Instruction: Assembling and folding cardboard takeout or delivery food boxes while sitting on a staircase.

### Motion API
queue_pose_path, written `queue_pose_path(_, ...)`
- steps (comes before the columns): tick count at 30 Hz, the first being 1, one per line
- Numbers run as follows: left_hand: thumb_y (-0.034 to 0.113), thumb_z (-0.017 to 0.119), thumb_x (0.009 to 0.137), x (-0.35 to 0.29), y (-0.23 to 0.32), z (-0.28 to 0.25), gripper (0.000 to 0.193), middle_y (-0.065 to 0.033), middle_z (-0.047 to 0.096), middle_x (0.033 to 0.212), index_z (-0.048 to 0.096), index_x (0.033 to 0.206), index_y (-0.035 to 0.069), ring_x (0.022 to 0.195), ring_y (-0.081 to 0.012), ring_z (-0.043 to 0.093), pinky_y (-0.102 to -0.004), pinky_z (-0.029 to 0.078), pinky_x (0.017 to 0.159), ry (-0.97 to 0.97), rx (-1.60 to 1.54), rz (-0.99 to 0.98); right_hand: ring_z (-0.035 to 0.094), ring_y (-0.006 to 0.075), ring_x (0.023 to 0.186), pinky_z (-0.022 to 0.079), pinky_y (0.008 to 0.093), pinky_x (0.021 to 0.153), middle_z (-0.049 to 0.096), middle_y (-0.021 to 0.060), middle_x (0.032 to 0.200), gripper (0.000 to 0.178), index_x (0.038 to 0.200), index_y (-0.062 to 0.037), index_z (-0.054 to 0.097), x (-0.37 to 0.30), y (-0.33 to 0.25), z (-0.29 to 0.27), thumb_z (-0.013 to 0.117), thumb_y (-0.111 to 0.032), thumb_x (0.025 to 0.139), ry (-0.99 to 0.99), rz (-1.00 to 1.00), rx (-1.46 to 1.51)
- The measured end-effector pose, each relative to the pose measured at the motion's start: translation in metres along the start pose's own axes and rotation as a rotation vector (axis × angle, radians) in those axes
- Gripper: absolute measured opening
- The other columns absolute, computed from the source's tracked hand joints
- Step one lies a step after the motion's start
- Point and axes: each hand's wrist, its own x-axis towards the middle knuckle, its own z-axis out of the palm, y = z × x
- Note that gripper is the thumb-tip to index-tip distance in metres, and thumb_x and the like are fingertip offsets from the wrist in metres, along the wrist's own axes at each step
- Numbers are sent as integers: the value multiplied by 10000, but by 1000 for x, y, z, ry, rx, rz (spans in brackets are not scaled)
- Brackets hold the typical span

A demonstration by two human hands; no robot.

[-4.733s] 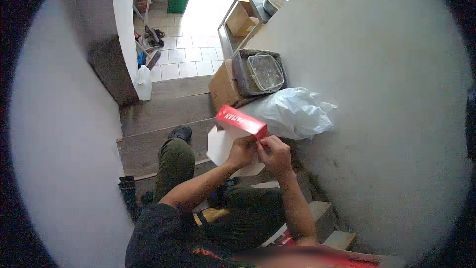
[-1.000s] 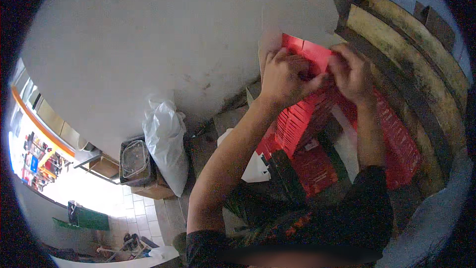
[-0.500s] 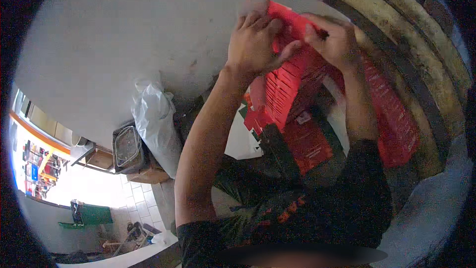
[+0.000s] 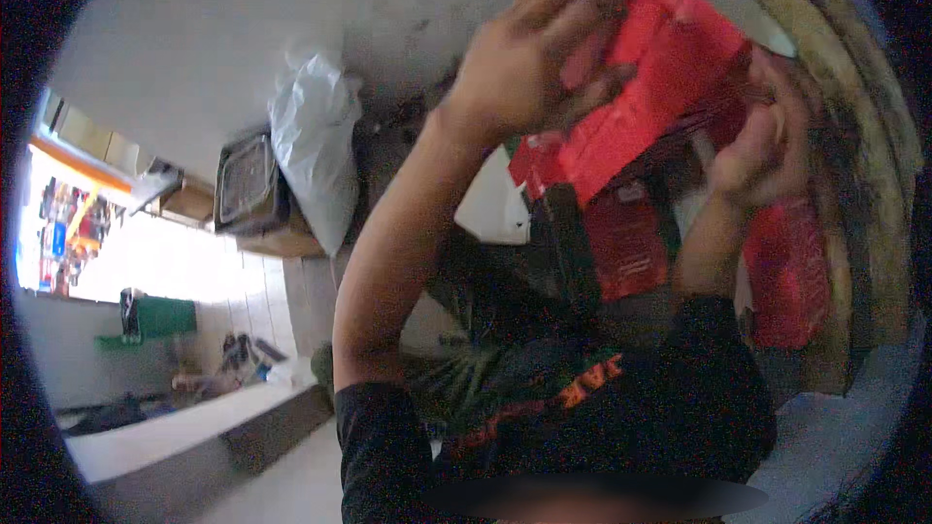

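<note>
A flat red cardboard piece tilts up in front of me, above other red cardboard. My left hand is closed at its left edge, with the thumb reaching over its face and the fingers curled near the far corner. Beside the right edge is my right hand, bent at the knuckles. Motion smears its fingers, so whether it grips the cardboard cannot be made out. Below lies a darker red printed piece, and another red printed piece is right of my right forearm.
A white plastic bag stands against the wall, next to a dark crate on a brown box. A white sheet-like piece lies by my left forearm. Worn curved wooden boards run along the right. A green object stands far left.
Both hands have moved right and apart. The red cardboard now shows a broad flat face. My right hand has turned and dropped to its right edge. The whole view has shifted.
</note>
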Motion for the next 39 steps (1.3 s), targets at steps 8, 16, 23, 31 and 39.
queue_pose_path(8,219,531,900,-165,-10,-144,223,-94,635,887,606,943,14,813,-188,604,-304,463,754,284,297,-716,465,348,1133,356,462,970,489,208,1203,388,1202,3,501,-274,-58,213,476,-227,891,-621,718,287)
queue_pose_path(16,175,524,925,-415,50,-222,209,-67,627,744,594,861,-11,708,-129,589,-273,463,687,635,383,-1350,545,391,1033,418,485,901,565,225,1146,554,1203,-37,534,-547,30,267,518,-450,833,-1313,78,-162)
queue_pose_path(23,164,524,927,-460,76,-231,195,-66,624,773,600,918,-15,730,-141,594,-284,471,697,703,279,-1418,606,432,753,459,509,654,636,226,810,372,957,-69,671,-442,39,235,512,-389,851,-1570,398,274)
queue_pose_path(31,135,545,912,-433,85,-230,163,-49,612,768,595,921,-20,725,-111,588,-249,469,687,590,286,-1505,575,439,706,425,464,595,565,256,725,238,866,-1,555,-242,-47,227,458,-213,910,-788,763,-95)
queue_pose_path(39,145,550,901,-438,71,-221,194,-74,639,794,601,933,-40,739,-118,596,-259,467,705,586,140,-1522,580,450,803,444,522,671,603,261,817,253,1046,-59,591,-187,-46,265,435,-212,918,-899,438,-165)
